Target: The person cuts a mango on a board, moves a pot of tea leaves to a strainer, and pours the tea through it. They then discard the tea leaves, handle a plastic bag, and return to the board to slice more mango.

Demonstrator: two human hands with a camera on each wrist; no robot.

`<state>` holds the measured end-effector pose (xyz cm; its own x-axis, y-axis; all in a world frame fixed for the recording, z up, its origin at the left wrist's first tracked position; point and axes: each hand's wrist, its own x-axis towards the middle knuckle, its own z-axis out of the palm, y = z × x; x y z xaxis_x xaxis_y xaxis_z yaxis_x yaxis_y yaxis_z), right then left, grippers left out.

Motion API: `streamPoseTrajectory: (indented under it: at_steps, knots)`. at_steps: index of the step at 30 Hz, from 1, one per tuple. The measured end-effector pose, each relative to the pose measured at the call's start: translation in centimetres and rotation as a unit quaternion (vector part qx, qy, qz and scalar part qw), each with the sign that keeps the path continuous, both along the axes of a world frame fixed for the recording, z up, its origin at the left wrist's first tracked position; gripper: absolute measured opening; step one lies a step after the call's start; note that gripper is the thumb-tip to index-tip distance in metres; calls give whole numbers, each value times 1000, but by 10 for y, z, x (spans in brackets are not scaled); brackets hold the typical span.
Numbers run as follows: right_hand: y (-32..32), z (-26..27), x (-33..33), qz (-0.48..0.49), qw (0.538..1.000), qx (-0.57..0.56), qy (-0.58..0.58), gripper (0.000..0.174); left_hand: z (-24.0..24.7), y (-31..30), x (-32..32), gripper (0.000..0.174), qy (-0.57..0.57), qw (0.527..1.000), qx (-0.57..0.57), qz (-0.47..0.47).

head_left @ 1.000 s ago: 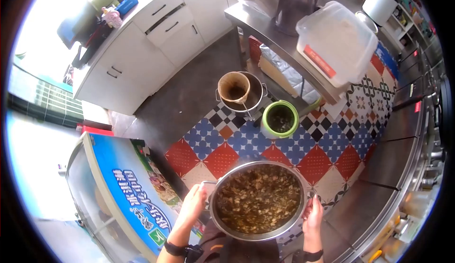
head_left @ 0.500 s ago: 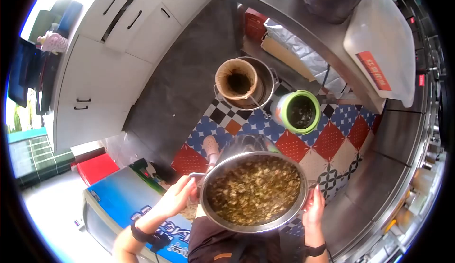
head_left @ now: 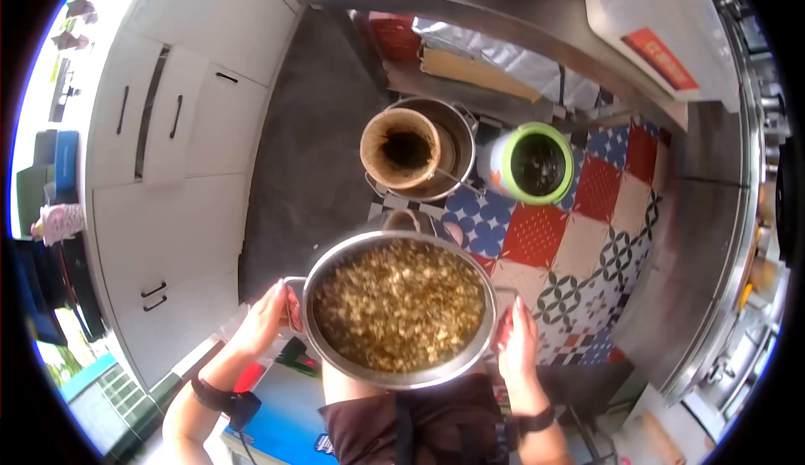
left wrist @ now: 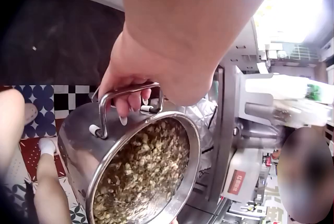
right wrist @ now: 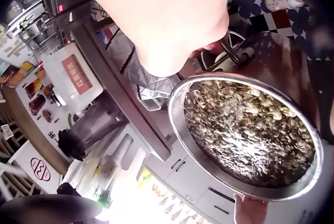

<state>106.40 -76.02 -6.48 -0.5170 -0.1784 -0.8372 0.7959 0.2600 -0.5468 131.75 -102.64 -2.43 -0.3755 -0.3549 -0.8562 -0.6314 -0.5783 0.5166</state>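
Note:
A large stainless steel stockpot (head_left: pixel 401 378) is carried in front of the body, filled close to the rim with wet, pale brown-green plant pieces in liquid. My left hand (head_left: pixel 267 322) grips its left loop handle, and in the left wrist view the fingers curl under the metal handle (left wrist: pixel 128 91). On the opposite side my right hand (head_left: pixel 518 343) holds the other handle, partly hidden behind the wrist in the right wrist view. Beyond the pot, a stained brown strainer (head_left: pixel 374 148) sits in a metal pail (head_left: pixel 459 134) on the floor.
A green-rimmed bucket (head_left: pixel 568 163) with dark contents stands right of the pail. A steel table (head_left: pixel 470 4) bearing a clear plastic bin (head_left: pixel 662 29) is ahead. White cabinets (head_left: pixel 168 238) line the left, steel counters (head_left: pixel 679 280) the right. A freezer (head_left: pixel 285 406) is at lower left.
The stockpot, held in both hands throughout, has shifted left in view and nearer the strainer and pail. The camera view has turned, with the freezer sliding down toward the bottom edge.

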Motion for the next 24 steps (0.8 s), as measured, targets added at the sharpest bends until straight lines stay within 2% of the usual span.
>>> streamPoseTrajectory:
  at_steps: [2, 5, 8, 10, 19, 24]
  knots:
    - [-14, -22, 4, 5, 999, -34, 0, 32, -33, -11, 11, 43, 6, 1000, 5, 22]
    - [-41, -47, 16, -12, 1000, 7, 10, 32, -76, -28, 28, 42, 11, 999, 12, 41]
    - [-50, -90, 31, -44, 998, 43, 25, 32, -113, -56, 25, 41, -13, 999, -16, -25]
    - [-54, -118, 39, -45, 995, 72, 48, 33, -145, -63, 30, 33, 15, 999, -30, -22]
    - [-85, -177, 50, -45, 994, 90, 41, 37, -213, -87, 28, 34, -12, 997, -70, -15]
    - [-91, -210, 43, -65, 990, 117, 48, 34, -238, -99, 4, 33, -48, 995, -83, -30]
